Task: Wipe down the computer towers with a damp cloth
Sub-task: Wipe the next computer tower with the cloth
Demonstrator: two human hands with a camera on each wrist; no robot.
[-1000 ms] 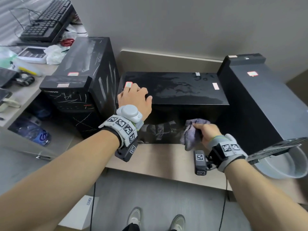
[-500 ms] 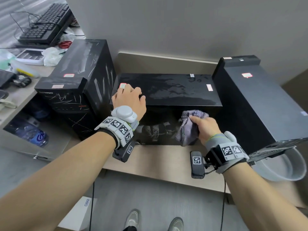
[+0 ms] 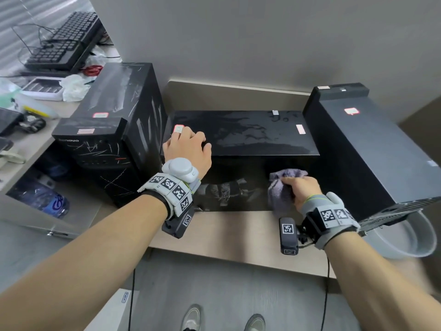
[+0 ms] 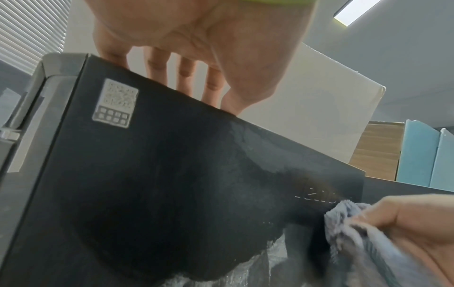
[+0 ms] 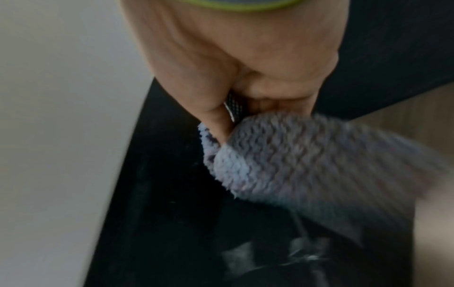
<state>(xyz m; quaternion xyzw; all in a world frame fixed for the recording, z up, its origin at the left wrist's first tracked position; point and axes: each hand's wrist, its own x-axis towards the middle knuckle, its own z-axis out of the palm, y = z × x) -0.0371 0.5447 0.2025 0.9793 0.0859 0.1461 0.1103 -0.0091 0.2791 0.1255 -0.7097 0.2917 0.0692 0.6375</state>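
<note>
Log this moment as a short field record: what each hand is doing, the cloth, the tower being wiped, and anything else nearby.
left hand: rests on the top front-left corner of the middle tower, fingers relaxed
right hand: grips the cloth against the tower's front face
cloth: grey-purple, bunched
middle tower: black, lying on its side; wet streaks on top and front
left tower: black, scratched
right tower: black
basin: grey, at the right edge
keyboards: far left, on the desk

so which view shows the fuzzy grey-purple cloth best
The right wrist view: the fuzzy grey-purple cloth fills the frame, its pile visible under the right hand. The head view shows it small against the middle black tower; the left wrist view catches only a blurred edge.
</note>
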